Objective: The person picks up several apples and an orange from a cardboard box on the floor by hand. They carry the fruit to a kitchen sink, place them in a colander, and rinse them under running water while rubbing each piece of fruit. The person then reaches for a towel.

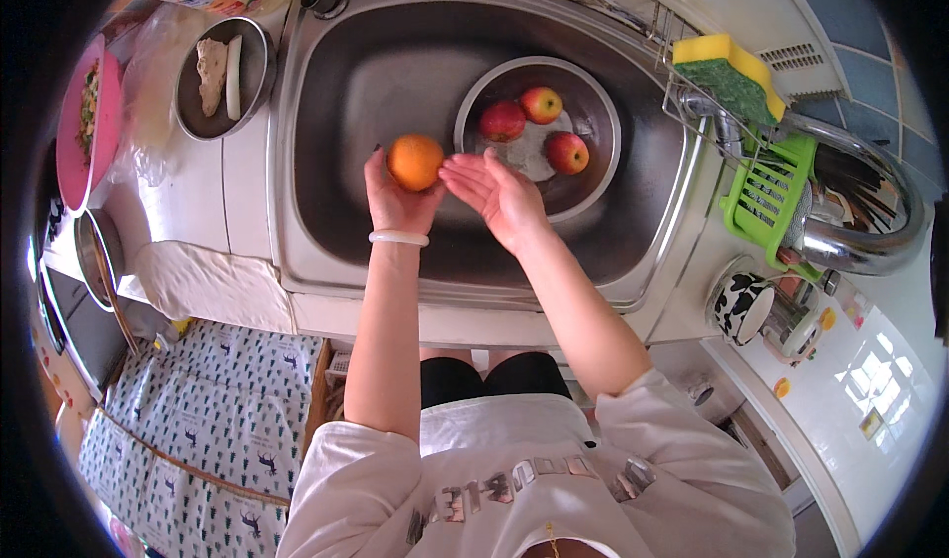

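Note:
An orange [415, 162] rests in my left hand [400, 206], which cups it from below over the stainless steel sink [356, 91]. My right hand [508, 198] is beside the fruit, palm turned up and fingers pointing at it; whether the fingertips touch its peel I cannot tell. Nothing lies in the right palm. Behind that hand, in the sink's right half, stands a round metal basin [612, 124]. In the basin are a red apple [503, 121], a second apple [541, 105] towards the back and a third apple [567, 152] at the right.
On the left counter are a metal bowl [261, 102] with a ginger root, a pink bowl [110, 113] and a cloth [215, 280]. At the right, a sponge [730, 76] sits on a wire rack, near a green plastic basket [767, 187], a curved faucet [875, 250] and a cow-patterned cup [738, 302].

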The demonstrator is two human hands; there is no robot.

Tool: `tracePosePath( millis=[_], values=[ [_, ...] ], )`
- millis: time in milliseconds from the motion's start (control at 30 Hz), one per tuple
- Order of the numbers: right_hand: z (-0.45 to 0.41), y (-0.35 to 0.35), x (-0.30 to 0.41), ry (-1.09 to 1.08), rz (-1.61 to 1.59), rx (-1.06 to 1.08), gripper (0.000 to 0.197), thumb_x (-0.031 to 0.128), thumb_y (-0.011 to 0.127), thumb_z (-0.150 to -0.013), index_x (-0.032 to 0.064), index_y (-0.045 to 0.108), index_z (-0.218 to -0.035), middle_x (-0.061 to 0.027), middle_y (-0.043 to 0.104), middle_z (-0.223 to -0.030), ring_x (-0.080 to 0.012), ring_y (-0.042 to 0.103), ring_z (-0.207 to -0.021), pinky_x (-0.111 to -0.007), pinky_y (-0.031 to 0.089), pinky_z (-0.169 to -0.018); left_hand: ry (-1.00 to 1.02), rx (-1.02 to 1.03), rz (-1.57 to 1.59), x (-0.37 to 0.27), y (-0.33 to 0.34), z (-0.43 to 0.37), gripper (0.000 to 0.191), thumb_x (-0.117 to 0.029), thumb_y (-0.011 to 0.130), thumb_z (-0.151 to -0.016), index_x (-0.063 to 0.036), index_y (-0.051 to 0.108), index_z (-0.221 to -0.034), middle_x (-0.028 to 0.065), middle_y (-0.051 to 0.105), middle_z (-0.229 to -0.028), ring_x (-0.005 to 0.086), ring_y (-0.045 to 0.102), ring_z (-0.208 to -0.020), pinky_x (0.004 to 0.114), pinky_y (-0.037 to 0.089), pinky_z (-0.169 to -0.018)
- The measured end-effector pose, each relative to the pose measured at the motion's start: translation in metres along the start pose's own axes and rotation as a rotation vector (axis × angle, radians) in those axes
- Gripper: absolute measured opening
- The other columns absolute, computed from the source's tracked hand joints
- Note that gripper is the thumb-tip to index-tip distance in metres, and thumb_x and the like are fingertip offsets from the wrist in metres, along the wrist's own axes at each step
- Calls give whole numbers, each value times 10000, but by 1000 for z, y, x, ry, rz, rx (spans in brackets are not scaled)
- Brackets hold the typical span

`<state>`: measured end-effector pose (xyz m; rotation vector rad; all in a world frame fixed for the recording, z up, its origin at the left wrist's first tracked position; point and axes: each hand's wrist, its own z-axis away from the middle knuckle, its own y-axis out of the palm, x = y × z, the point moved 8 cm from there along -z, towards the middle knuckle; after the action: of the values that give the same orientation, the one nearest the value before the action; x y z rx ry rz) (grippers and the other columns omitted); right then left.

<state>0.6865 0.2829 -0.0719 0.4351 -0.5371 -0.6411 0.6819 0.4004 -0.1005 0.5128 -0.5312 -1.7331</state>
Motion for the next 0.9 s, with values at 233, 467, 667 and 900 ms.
tracePosePath(
  millis=[233, 467, 667, 900],
  values=[
    [55, 60, 15, -213, 359, 202, 404, 235, 445, -926, -23, 436, -1237, -145, 469, -1261, -223, 439, -1187, -320, 324, -1016, -45, 112, -23, 12, 12, -6, 518, -472, 455, -862, -18, 472, -1110, 183, 539, -1054, 310, 531, -978, 428, 431, -893],
    [51, 89, 32, -987, 1280, 116, 354, 110, 579, -815, 38, 509, -1155, -150, 497, -1193, -263, 471, -1126, -335, 376, -942, -158, 186, -65, 25, 22, 10, 354, -416, 452, -873, -100, 560, -989, 45, 594, -963, 182, 572, -887, 320, 472, -785],
    [44, 85, 39, -1036, 1131, -14, 163, 147, 574, -836, 14, 588, -930, -115, 599, -939, -207, 572, -843, -308, 449, -765, 91, -51, -268, 30, 19, 27, 367, -395, 384, -911, -89, 530, -1053, 59, 549, -1039, 186, 520, -985, 309, 437, -859],
    [16, 46, 27, -619, 329, -100, 333, 265, 513, -898, 4, 580, -703, -55, 612, -685, -140, 555, -627, -275, 436, -725, 422, -77, -572, 21, 29, 45, 346, -315, 392, -929, -24, 525, -1062, 84, 548, -1033, 173, 528, -945, 289, 429, -852]
  ],
)
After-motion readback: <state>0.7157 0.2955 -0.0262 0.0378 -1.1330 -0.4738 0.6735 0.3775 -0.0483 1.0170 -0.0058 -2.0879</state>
